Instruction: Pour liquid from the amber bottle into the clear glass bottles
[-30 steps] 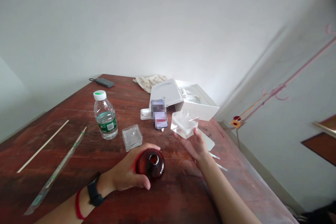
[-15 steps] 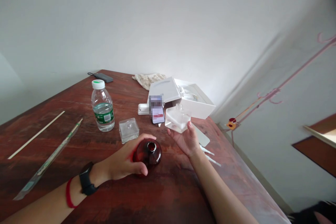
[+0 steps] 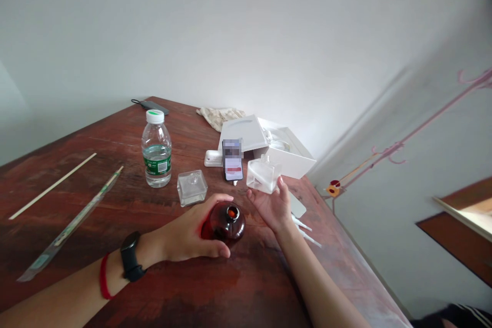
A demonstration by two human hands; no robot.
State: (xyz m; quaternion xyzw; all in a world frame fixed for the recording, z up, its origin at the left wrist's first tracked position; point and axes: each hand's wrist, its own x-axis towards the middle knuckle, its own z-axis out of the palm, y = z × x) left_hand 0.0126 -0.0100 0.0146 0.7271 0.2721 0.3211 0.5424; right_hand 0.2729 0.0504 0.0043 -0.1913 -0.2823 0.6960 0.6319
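My left hand (image 3: 188,230) is wrapped round a round, dark red glass bottle (image 3: 229,233) with an uncapped neck facing up. It is low over the table or on it; its base cannot be made out. My right hand (image 3: 273,208) grips a clear square glass bottle (image 3: 260,176) from below and the right, holding it raised above the table. The neck of that bottle points up. A second clear square glass bottle (image 3: 191,192) lies on the table just beyond my left hand, its neck toward me or upward, hard to tell.
A capped water bottle (image 3: 157,159) stands at the left, near a bare stick (image 3: 54,185) and chopsticks in a wrapper (image 3: 77,223). A phone (image 3: 233,170), a white case (image 3: 212,158), an opened white box (image 3: 246,132) and a cloth (image 3: 219,117) sit farther back. White nozzles (image 3: 307,236) lie right.
The camera view has shifted a little. My left hand has moved the red bottle slightly to the right, nearer my right hand. The square bottle in my right hand has turned a little.
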